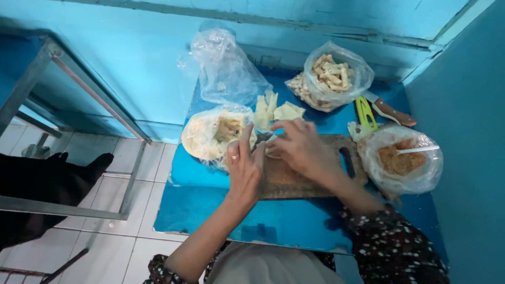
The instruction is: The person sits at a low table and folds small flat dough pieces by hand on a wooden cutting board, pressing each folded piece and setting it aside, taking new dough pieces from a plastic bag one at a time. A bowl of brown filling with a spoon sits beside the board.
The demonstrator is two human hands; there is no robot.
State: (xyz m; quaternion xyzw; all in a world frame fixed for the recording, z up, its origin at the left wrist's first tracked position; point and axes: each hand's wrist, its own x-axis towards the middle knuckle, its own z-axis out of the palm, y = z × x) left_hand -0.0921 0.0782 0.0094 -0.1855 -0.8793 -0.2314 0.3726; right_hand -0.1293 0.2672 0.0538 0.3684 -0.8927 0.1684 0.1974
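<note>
1 blue table (221, 221) vs turquoise walls, white tile floor at left w/ metal frame. 1 wooden board (294, 181) mid-table. 4 plastic bags: empty clear one (226, 68), bag of rolled pieces (331, 79), bag of brown filling (402, 163) w/ white spoon, bag of wrappers (210, 137). 1 green peeler (364, 111), 1 knife (392, 110). Few loose wrapper pieces (276, 109) behind board. Left hand (243, 171) & right hand (300, 147), fingers curled narrow, pinch 1 pale wrapper (269, 151) over board; grip partly hidden.

4 clear plastic bags (226, 68) on blue table (273, 221), 3 holding food
</note>
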